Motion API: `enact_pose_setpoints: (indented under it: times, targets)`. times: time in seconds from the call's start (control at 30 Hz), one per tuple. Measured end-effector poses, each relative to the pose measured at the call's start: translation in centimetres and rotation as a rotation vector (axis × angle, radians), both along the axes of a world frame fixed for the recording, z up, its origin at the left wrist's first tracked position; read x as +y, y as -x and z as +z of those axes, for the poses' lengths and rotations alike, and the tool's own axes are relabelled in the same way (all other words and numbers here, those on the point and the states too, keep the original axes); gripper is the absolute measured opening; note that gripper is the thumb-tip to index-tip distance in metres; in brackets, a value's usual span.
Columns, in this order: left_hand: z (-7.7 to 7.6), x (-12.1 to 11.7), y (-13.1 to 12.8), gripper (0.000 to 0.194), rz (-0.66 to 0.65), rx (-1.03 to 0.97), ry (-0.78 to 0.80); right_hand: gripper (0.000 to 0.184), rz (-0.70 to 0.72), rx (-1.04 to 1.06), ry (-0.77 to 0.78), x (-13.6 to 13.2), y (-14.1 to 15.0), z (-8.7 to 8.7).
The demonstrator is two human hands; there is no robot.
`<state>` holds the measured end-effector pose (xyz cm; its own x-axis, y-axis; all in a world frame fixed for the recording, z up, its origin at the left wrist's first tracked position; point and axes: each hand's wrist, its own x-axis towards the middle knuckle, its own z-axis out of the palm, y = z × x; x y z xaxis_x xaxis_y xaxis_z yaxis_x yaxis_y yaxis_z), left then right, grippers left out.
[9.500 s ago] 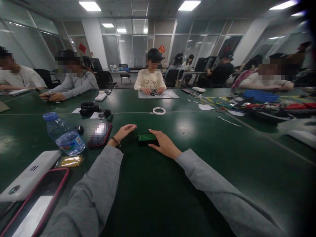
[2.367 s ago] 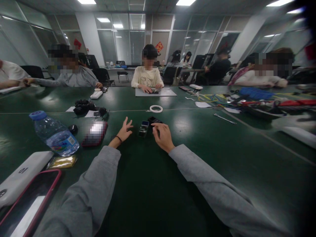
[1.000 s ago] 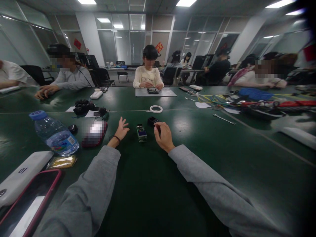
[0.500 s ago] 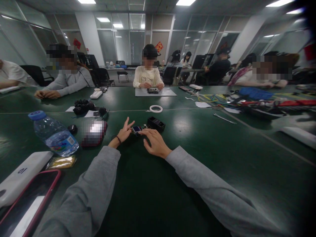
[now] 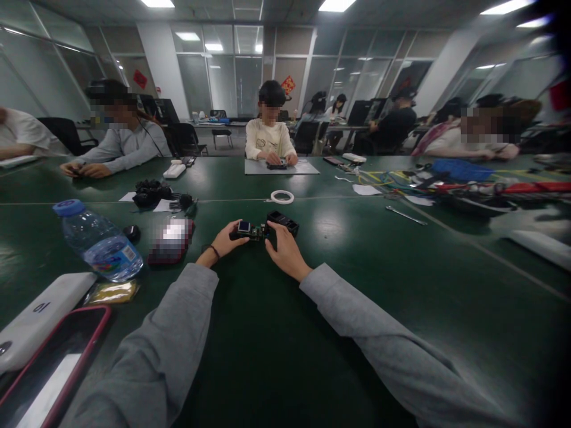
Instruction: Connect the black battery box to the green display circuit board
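A small green circuit board (image 5: 256, 232) with a little square screen (image 5: 244, 226) at its left end lies between my hands, over the table in front of me. My left hand (image 5: 225, 242) grips the screen end, thumb along the near edge and fingers behind. Around the board's right end close the thumb and fingers of my right hand (image 5: 286, 252); the exact contact there is partly hidden. Just behind the right fingertips rests a black open box-like case (image 5: 285, 222), partly covered by that hand.
A water bottle (image 5: 100, 241), a red-edged device (image 5: 171, 241), a yellow packet (image 5: 111, 292), a white power bank (image 5: 42, 318) and a phone (image 5: 53, 362) lie left. Beyond are a white ring (image 5: 282, 196), a wrench (image 5: 405, 215) and tangled cables (image 5: 401, 178). Several people sit around.
My left fingers, spread before, have closed on the screen end of the board. My right hand has moved off the screen to the board's right end. The board now lies more level.
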<state>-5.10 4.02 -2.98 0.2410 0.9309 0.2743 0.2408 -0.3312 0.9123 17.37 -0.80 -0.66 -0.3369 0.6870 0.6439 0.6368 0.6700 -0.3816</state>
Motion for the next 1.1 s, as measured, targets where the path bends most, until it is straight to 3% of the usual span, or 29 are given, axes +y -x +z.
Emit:
enact_pose_setpoints:
  times: [0.13,0.4,0.83,1.0,1.1]
  targets:
    - [0.5,-0.3,0.0,0.059,-0.030,-0.024,-0.017,0.056,0.016,-0.030,0.011,0.4,0.0,-0.6]
    - [0.8,-0.5,0.3,0.057,-0.045,-0.024,0.002,0.065,0.021,-0.023,0.099,1.5,-0.6,-1.8]
    - [1.1,-0.9,-0.1,0.057,-0.073,-0.061,0.055,0.055,0.019,-0.029,0.115,1.5,-0.7,-1.5]
    - [1.4,-1.2,-0.2,0.057,-0.077,-0.040,0.062,0.054,-0.076,-0.100,0.036,0.4,-0.3,-0.6]
    - [1.3,-1.2,-0.2,0.062,-0.105,-0.030,0.058,0.054,-0.055,-0.195,-0.018,-0.6,0.1,0.2]
